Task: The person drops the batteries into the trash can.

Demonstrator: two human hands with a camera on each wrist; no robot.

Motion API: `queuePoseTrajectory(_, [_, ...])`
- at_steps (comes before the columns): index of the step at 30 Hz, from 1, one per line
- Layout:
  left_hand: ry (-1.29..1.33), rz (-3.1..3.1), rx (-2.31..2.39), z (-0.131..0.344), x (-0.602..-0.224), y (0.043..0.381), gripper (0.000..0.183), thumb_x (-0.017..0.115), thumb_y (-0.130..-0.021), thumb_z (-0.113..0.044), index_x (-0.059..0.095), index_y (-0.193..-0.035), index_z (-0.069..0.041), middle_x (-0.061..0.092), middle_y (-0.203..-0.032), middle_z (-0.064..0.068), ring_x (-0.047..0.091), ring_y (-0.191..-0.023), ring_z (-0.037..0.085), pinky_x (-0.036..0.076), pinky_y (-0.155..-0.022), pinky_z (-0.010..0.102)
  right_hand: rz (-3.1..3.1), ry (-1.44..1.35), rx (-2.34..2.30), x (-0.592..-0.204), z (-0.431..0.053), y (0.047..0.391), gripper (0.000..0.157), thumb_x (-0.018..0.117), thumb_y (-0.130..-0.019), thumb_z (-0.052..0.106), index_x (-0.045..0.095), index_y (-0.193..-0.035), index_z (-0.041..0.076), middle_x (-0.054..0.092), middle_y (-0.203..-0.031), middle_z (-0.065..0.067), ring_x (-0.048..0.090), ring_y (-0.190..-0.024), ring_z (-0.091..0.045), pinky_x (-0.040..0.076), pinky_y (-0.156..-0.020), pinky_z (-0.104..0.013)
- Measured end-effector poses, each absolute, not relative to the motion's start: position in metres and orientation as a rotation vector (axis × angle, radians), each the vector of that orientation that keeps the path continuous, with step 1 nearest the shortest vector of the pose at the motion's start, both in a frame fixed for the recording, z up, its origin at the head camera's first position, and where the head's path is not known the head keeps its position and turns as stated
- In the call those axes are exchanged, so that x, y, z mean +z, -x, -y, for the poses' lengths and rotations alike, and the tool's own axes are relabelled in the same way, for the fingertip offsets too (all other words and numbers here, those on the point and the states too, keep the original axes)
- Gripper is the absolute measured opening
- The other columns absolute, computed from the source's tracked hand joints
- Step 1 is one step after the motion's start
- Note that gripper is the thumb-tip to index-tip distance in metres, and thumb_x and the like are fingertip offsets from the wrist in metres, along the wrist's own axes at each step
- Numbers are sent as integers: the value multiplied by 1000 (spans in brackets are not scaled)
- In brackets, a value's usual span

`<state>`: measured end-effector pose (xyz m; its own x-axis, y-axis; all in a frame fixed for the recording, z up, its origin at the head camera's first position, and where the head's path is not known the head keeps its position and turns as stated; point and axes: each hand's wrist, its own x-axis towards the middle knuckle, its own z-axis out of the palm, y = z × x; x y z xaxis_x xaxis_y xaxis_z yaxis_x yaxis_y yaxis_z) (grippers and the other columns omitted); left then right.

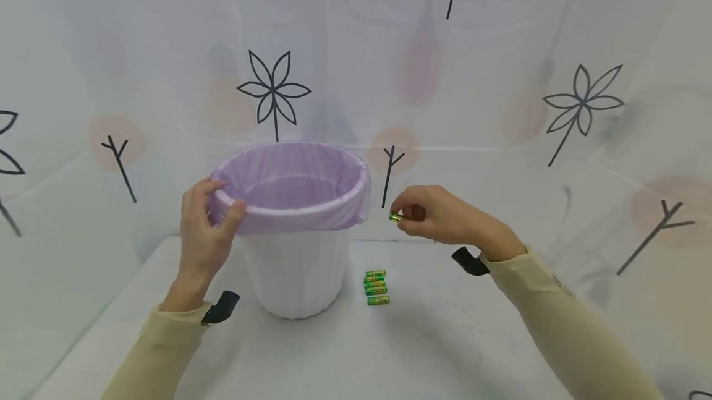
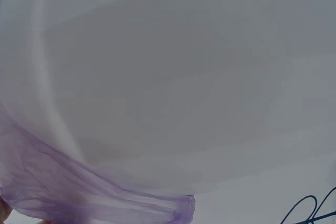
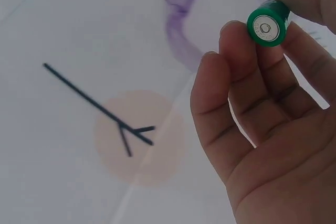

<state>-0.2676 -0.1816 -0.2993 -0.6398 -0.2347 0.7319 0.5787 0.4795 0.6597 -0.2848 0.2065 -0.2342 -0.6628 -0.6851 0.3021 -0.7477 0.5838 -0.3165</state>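
Observation:
My left hand [image 1: 204, 236] grips the rim of a white bin [image 1: 297, 273] at its left side, thumb on the outside of the purple bag [image 1: 311, 219] that lines it. In the left wrist view the bin's wall [image 2: 173, 87] and the bag's loose edge [image 2: 105, 198] fill most of the picture. To the right of the bin, my right hand [image 1: 439, 214] is raised and pinches a green battery [image 1: 395, 217] between thumb and fingers. The right wrist view shows the flat end of that battery [image 3: 266, 27]. Below, several green batteries [image 1: 375, 282] lie in a column on the table.
The bin stands on a white-covered table [image 1: 445, 326], left of the batteries. Behind it hangs a white cloth [image 1: 345, 47] printed with line flowers, twigs and pale pink spots. Each wrist wears a black band piece [image 1: 470, 261].

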Motion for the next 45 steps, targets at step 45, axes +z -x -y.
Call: queuePoseTrajectory(45, [291,1896,-1240,183,-302,267,51,66,-83,-27,51,-126,-4,41,-132,12,41,-106,17,43,-83,49,2737,-1244,567,-187,-58,359,17,65,-81,15,71,-97,14,58,-78,-1,51,-77,-15,43,-68,-28])
